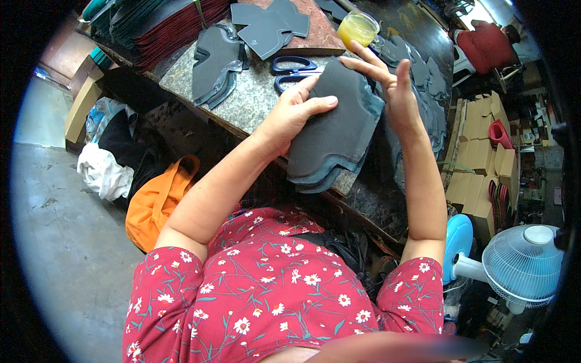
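My left hand (295, 115) grips a stack of dark grey cut sheet pieces (333, 130) by its left side, thumb on top. The stack tilts over the table's near edge, its layers slightly fanned at the bottom. At the far right corner of the stack is my right hand (390, 85), fingers stretched and apart, fingertips by the top sheet's edge. Blue-handled scissors (293, 65) lie just beyond my left hand, blades partly hidden. A jar of yellowish paste (357, 29) stands past my right fingertips.
More grey pieces lie left (213, 63), on a reddish board (322, 37) and in a pile at right (426, 91). Red-edged sheets (175, 33) are stacked far left. An orange bag (160, 196) hangs below the table; a fan (523, 266) and cartons (478, 145) stand right. Another person (489, 51) sits beyond.
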Action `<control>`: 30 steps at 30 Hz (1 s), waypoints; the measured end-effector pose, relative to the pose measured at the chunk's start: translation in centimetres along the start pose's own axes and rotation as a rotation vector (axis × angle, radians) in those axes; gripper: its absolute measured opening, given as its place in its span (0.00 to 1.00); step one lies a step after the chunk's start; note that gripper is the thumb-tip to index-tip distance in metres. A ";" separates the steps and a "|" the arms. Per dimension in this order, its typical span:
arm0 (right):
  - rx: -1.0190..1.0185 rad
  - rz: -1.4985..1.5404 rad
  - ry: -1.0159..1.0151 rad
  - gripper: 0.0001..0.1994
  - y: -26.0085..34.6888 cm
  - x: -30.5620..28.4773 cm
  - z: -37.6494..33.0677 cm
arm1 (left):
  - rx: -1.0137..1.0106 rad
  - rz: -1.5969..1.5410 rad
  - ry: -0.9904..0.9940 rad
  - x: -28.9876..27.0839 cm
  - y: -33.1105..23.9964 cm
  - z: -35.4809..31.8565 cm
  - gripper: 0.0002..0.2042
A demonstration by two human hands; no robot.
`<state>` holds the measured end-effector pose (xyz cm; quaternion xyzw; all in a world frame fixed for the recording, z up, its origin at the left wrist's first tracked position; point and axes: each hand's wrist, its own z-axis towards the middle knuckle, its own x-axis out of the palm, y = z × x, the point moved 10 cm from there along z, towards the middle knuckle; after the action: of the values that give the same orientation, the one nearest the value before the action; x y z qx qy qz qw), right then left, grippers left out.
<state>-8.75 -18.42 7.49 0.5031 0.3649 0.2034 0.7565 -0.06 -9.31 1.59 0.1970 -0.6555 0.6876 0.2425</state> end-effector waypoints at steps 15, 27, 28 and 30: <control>-0.051 -0.258 -0.078 0.48 -0.3 -0.4 -4.3 | -0.020 0.029 -0.058 -1.1 0.3 0.2 0.21; 0.099 0.092 -0.209 0.26 0.7 -0.8 -7.4 | 0.075 0.007 -0.123 -1.6 0.1 0.7 0.23; 0.122 -0.064 -0.158 0.33 1.2 0.2 -7.7 | 0.063 0.006 -0.124 -1.5 0.2 0.6 0.24; 0.189 -0.087 -0.148 0.39 1.0 1.5 -7.2 | 0.090 -0.013 -0.089 -1.1 -0.3 0.3 0.27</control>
<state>-13.15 -12.59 6.22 0.5693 0.3472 0.0974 0.7388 0.95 -9.69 1.17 0.2422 -0.6327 0.7054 0.2083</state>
